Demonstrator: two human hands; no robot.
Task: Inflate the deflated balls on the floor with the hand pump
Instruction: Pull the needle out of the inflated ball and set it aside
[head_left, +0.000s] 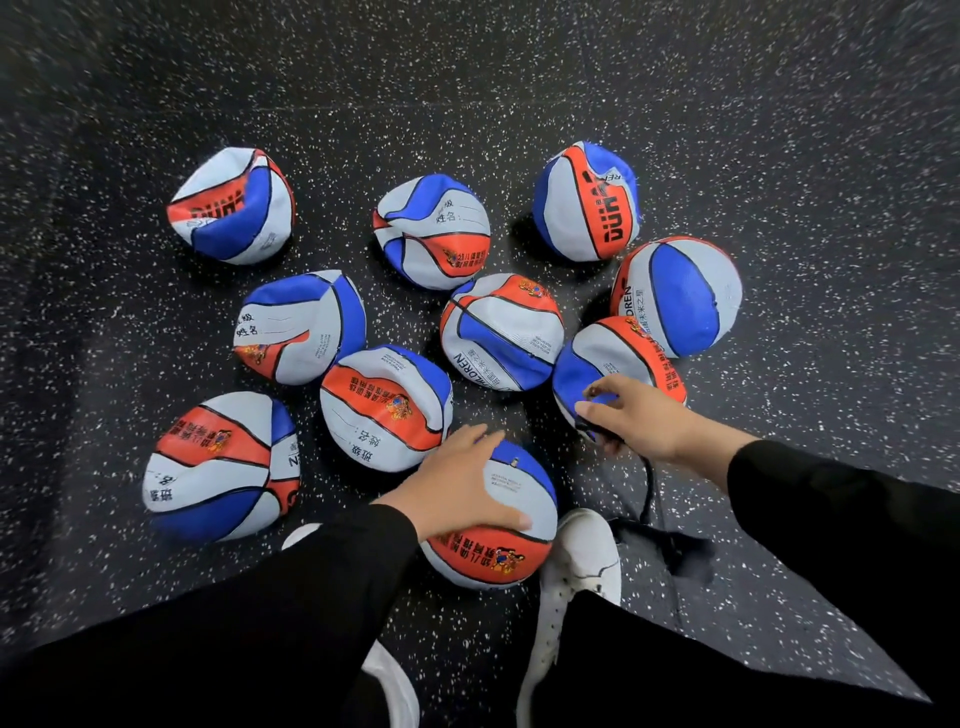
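Several crumpled red, white and blue balls lie on the black speckled floor (519, 93). My left hand (460, 486) lies over the top of a rounder ball (511, 551) just in front of me, with fingers and thumb curved around it. My right hand (641, 415) pinches the end of the black pump hose (649, 488) against a dented ball (608, 353) on the right. The hose runs down to the dark, blurred pump base (680, 553) beside my white shoe (576, 566). The hose tip is hidden by my fingers.
More deflated balls lie at the far left (231, 208), the centre (501, 332) and the near left (218, 467). A fuller ball (680, 296) sits at the right. My black-clad legs fill the bottom of the view. Open floor lies beyond the cluster.
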